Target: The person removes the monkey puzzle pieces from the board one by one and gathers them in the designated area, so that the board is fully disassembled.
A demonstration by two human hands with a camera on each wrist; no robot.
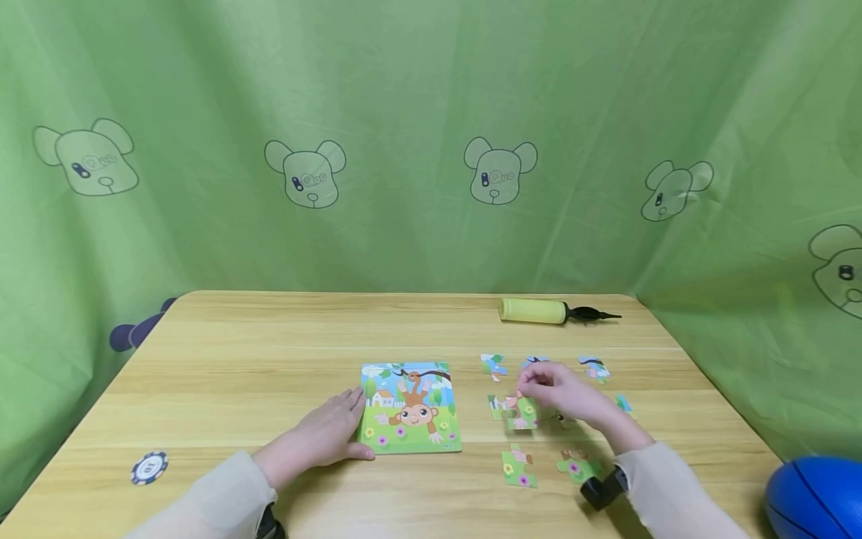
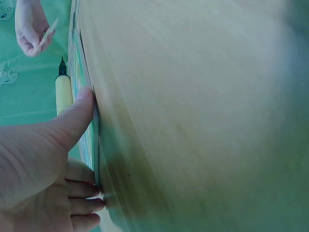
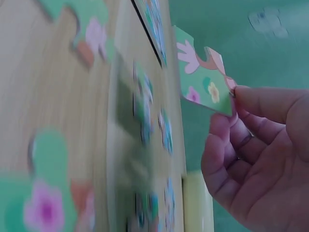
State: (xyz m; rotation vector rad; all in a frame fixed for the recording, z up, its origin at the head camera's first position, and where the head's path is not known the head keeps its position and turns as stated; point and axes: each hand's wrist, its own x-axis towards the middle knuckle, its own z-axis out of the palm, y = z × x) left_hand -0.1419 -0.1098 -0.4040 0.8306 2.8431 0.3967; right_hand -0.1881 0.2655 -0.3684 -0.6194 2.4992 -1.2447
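Observation:
My right hand [image 1: 562, 388] pinches a jigsaw puzzle piece [image 1: 524, 413] between thumb and fingertips, lifted over the table. In the right wrist view this piece [image 3: 205, 72] shows a pink hand, flowers and green grass. A square picture board [image 1: 412, 408] with an upside-down monkey lies flat near the table's middle. Against its left side rests my left hand [image 1: 330, 427], fingers extended along the edge and thumb at the near corner. Around the right hand lie several loose puzzle pieces, such as a corner piece [image 1: 518, 466] with a flower; some are partly hidden by the hand.
A yellow hand pump [image 1: 533, 311] with a black nozzle lies at the back right of the wooden table [image 1: 269, 329]. A poker chip [image 1: 150, 468] is at the front left, and a blue ball [image 1: 818, 498] sits at the right edge. Green curtains hang behind.

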